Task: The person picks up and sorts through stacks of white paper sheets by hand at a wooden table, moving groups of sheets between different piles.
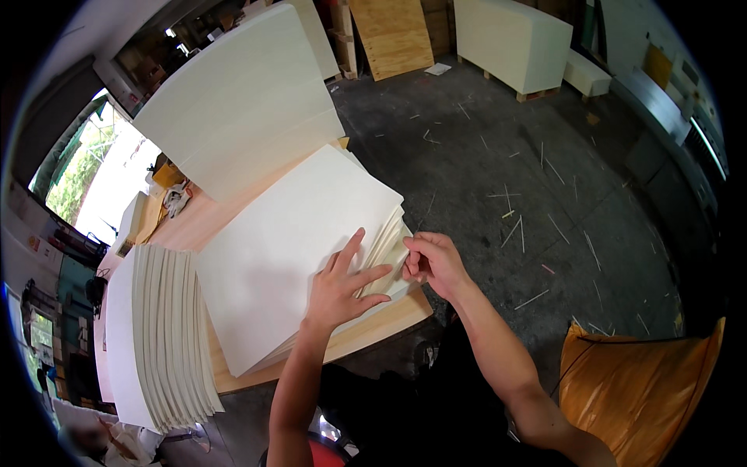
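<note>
A stack of large white paper sheets (272, 249) lies on the wooden table in front of me, its right-hand edges fanned into several layers. My left hand (341, 288) rests on the stack with its fingers spread, the fingertips reaching the fanned edges. At that same right side, my right hand (434, 265) is closed, thumb and curled fingers at the edge of the sheets. The fingers partly hide what they pinch, which looks like a sheet's edge.
To the left, a thick bundle of bent white sheets (159, 335) hangs over the edge of the table (373, 335). A tall white stack (241, 101) stands behind. Pale strips litter the dark floor (482, 179). An orange-brown sack (638, 389) sits at lower right; palletised white stacks (510, 43) stand far off.
</note>
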### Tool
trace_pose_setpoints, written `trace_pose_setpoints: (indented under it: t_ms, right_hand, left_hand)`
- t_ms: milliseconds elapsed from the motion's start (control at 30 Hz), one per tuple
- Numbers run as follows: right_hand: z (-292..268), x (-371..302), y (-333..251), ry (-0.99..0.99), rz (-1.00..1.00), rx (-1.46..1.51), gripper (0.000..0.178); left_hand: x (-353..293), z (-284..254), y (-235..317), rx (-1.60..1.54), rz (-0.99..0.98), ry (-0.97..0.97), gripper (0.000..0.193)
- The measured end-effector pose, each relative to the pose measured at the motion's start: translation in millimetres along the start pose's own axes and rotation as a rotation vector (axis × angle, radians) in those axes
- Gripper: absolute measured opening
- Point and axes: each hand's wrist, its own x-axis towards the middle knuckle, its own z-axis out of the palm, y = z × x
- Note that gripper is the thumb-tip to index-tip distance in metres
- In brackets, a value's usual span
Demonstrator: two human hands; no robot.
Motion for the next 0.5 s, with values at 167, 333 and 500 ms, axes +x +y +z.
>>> trace_pose_setpoints:
  t_ms: [167,333,500]
  right_hand:
    - [-3,-4,3,-0.024,-0.011,0.030,0.033]
    - [-20,-34,39,0.508,-0.463,-0.340,0.026]
    - [18,-20,75,-0.101,0.042,0.587,0.042]
  left_hand:
    - [-1,2,-2,-0.018,-0.023,-0.005,0.044]
    - [0,-1,-1,-0.099,-0.042,0.009,0.047]
    - [-2,2,-2,-0.054,0.007,-0.006,0.039]
